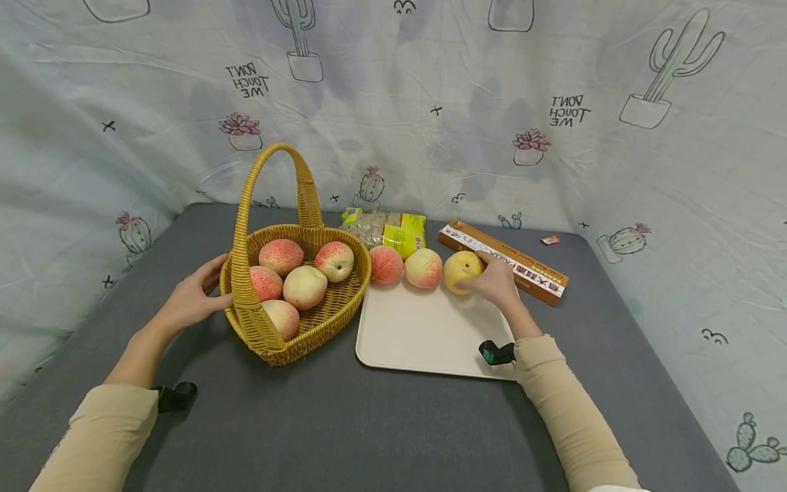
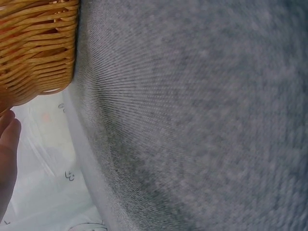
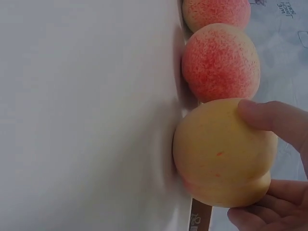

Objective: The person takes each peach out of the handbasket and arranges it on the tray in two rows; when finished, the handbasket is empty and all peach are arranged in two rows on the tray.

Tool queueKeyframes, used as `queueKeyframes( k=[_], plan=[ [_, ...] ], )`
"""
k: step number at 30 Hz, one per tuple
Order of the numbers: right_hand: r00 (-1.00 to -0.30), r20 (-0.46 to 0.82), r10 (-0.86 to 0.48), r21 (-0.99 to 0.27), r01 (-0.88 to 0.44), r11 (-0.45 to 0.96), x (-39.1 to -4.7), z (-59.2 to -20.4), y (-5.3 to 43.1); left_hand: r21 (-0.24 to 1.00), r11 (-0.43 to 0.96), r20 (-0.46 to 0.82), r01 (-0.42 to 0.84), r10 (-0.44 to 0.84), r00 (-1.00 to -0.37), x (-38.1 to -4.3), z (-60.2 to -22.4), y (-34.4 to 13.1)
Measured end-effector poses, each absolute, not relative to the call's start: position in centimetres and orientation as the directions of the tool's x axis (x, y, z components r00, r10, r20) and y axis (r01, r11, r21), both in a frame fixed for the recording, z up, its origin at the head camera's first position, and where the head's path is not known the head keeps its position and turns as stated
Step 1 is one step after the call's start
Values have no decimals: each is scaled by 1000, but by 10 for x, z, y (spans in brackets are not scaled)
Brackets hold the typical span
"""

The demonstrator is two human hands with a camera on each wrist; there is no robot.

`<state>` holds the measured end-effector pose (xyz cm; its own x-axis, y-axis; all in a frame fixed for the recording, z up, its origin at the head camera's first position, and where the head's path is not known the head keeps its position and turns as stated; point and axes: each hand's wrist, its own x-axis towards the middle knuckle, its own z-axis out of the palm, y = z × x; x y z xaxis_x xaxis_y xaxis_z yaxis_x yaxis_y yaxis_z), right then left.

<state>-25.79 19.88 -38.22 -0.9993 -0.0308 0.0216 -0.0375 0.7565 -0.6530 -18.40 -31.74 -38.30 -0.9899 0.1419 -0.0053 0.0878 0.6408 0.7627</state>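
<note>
Five peaches point(image 1: 305, 287) are held in the wicker basket point(image 1: 320, 335), left of centre; its left side is touched by the extended fingers of the left hand point(image 1: 192, 295). Along the upper edge of the white tray point(image 1: 424, 342), right of centre, a yellow peach point(image 1: 461, 270) is grasped by the right hand point(image 1: 496, 281), beside two reddish peaches point(image 1: 423, 268). "PASTA" is printed on the brown box point(image 1: 486, 246), upper right.

On the grey bench point(image 1: 344, 430), the left hand point(image 1: 193, 295) touches the side of a wicker basket point(image 1: 328, 333) containing five peaches point(image 1: 305, 287). The right hand point(image 1: 496, 281) grips a yellow peach point(image 1: 460, 271), third in a row with two pink-flushed peaches point(image 1: 423, 268) along the far edge of a cream tray point(image 1: 430, 328). Beyond lie a yellow-green packet point(image 1: 402, 231) and a long brown box point(image 1: 529, 270).
</note>
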Motion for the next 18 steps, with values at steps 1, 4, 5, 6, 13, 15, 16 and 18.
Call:
queueKeyframes(
  k=[1, 4, 5, 6, 13, 15, 16, 18],
  plan=[
    [-999, 22, -36, -640, -42, 767, -258, -382, 198, 763, 640, -5, 90, 145, -989, -184, -383, -317],
    [-999, 8, -51, -621, -45, 782, -258, -380, 197, 767, 634, -1, 96, 150, -989, -183, -384, -318],
    [-999, -3, -52, -628, -39, 777, -258, -379, 198, 768, 633, -1, 97, 152, -988, -183, -384, -318],
    [-999, -16, -49, -635, -28, 772, -257, -379, 198, 768, 632, 1, 99, 153, -988, -183, -384, -318],
    [-995, -97, -20, -728, 57, 683, -254, -378, 208, 763, 639, 3, 97, 147, -989, -184, -384, -318],
    [-995, -99, -26, -729, 55, 683, -254, -379, 209, 766, 636, 0, 93, 144, -990, -184, -384, -318],
    [-995, -101, -27, -728, 55, 683, -254, -379, 210, 767, 635, -1, 91, 143, -990, -184, -384, -318],
    [-995, -102, -22, -726, 59, 686, -254, -381, 211, 769, 633, -2, 90, 142, -990, -184, -384, -317]
  ],
)
